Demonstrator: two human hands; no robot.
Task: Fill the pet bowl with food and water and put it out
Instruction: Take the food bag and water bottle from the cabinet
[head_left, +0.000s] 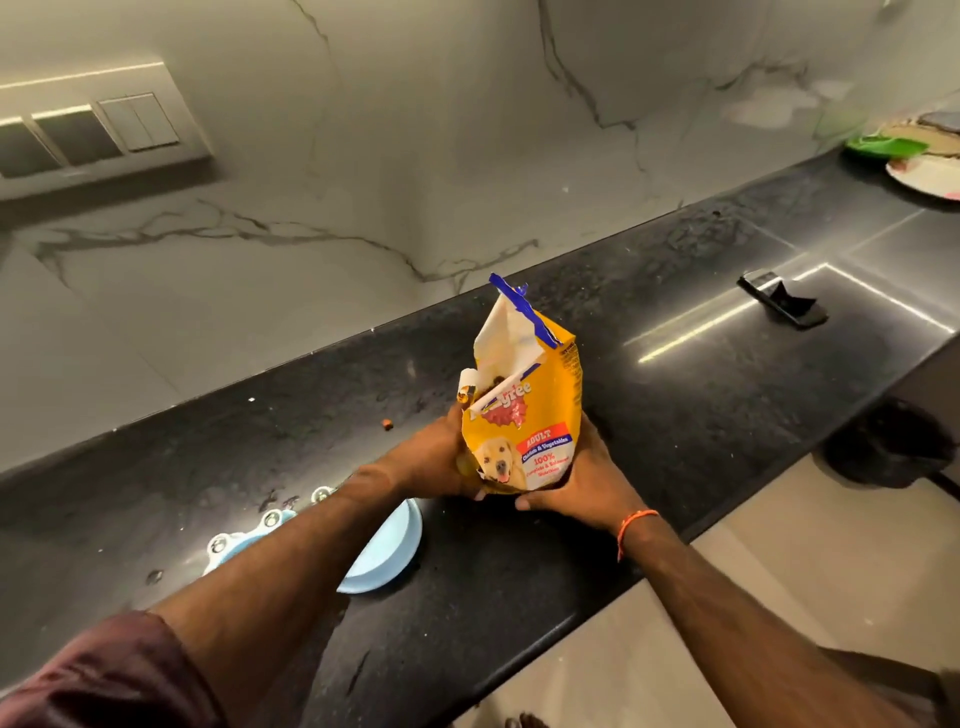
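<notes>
Yellow paper pet-food bag (524, 415), top torn open, stood upright on black speckled stone counter (675, 415). Left hand (436, 457) and right hand (582, 478) both wrapped round bag's lower half, fingers curled against its sides. Light-blue plastic pet bowl (387, 551) sat on counter just beside bag, mostly hidden under left forearm; contents not visible. One stray brown kibble (387, 425) lay near bag. Judgement: food step in hand or just finished; water and putting bowl out apparently remained.
</notes>
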